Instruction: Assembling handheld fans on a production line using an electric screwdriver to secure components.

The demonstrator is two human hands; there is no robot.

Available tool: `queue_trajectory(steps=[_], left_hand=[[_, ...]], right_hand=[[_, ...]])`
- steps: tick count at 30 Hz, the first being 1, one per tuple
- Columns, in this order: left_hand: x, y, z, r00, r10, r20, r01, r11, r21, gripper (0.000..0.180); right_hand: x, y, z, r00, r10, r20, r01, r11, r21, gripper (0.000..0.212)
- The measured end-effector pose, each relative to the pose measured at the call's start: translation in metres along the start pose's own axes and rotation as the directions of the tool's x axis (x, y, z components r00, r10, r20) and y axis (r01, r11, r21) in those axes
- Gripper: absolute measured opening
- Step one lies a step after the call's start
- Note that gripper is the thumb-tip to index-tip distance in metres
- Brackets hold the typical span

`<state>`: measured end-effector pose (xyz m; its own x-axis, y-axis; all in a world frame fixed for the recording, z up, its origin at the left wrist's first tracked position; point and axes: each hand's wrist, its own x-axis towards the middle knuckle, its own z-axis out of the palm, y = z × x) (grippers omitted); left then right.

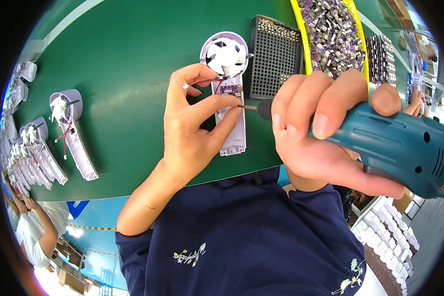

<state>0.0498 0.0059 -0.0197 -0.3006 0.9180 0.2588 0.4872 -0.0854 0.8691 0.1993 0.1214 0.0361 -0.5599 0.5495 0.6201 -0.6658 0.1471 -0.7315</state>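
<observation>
My right hand [325, 123] is wrapped around a teal electric screwdriver [380, 143], held level with its bit pointing left. At the bit's tip, the thumb and forefinger of my left hand [187, 118] are pinched together; whatever small thing is between them is too small to make out. Beneath these fingers a pale lilac handheld-fan housing [234, 140] lies on the table, its round end away from me. White fan blades [227, 55] sit in that end. A small purple circuit board [229, 90] is in the handle, and red and black wires with a white plug run by my left hand.
A black perforated tray [274, 64] with screws stands behind my right hand. Beside it is a yellow bin [306, 44] full of small purple boards. More fan housings [74, 133] lie on the green table [118, 59] at left. Other people work at both sides.
</observation>
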Motion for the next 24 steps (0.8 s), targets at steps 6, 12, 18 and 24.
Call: queue_trajectory(steps=[6,12,18,24], left_hand=[[-0.0009,-0.0005,-0.0014,0.999,0.035,0.023,-0.036,0.999,0.009,0.022],[-0.0012,-0.0048,-0.0014,0.996,0.078,0.036,-0.078,0.997,0.013,0.026],[0.0006,-0.0011,-0.0036,0.999,0.040,0.005,-0.040,0.999,0.013,0.042],[0.0016,-0.0057,-0.0014,0.999,0.042,-0.020,-0.041,0.998,0.038,0.034]], right_hand=[[-0.0005,-0.0021,-0.0046,0.997,0.032,0.070,-0.033,0.999,0.015,0.096],[0.0022,-0.0019,-0.0023,0.995,0.036,0.092,-0.037,0.999,0.013,0.095],[0.0029,-0.0032,0.0006,0.998,0.010,0.061,-0.009,1.000,-0.012,0.093],[0.0021,0.0031,0.0017,0.997,0.000,0.072,0.001,1.000,-0.025,0.092]])
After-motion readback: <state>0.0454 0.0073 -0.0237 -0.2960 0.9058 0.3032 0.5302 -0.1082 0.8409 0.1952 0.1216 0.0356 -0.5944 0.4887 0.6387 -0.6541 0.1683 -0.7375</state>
